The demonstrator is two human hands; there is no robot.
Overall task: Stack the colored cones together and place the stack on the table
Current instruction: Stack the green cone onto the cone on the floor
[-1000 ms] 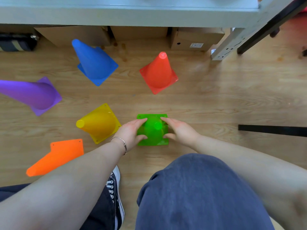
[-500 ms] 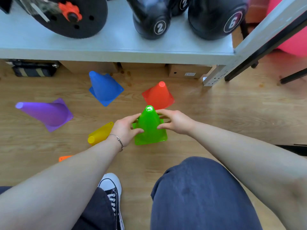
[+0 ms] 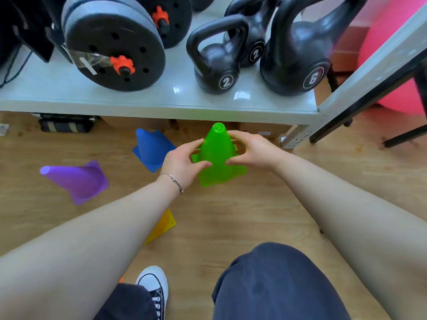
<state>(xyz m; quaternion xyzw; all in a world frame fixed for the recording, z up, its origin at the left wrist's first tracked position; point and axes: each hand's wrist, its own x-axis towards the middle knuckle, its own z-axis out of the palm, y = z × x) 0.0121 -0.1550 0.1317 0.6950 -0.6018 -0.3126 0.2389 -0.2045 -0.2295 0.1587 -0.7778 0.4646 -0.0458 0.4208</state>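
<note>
Wooden floor (image 3: 265, 204), both hands gripping green cone (image 3: 218, 155), red cone possibly beneath.

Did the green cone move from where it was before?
Yes. The green cone, held by both hands, went away from the person toward the red cone's spot by the table.

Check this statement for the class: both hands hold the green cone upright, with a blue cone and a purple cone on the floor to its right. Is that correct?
One detail is wrong. In the head view the left hand and right hand do hold the green cone upright, but the blue cone and purple cone lie on the floor to its left, not its right.
</note>
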